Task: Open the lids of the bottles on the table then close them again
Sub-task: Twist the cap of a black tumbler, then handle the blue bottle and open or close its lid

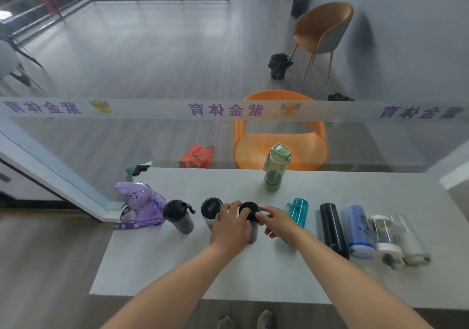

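Note:
A row of bottles stands on the grey table (177, 265). My left hand (231, 224) wraps the body of a dark bottle in the middle, hiding most of it. The fingers of my right hand (275, 220) pinch that bottle's black lid (248, 210), which sits on top of it. To the left stand a dark bottle with a printed lid (210, 210), a black flip-top bottle (179, 217) and a purple rabbit bottle (142, 206). On the right are a teal bottle (299, 212), a black slim bottle (333, 229), a blue bottle (360, 229) and clear bottles (398, 239).
A green bottle (276, 167) stands alone farther back on the table. A glass partition with a printed band (228, 110) rises behind the table. Beyond it are an orange chair (279, 135), a red bag (196, 156), a tan chair (322, 31) and a black bin (279, 65).

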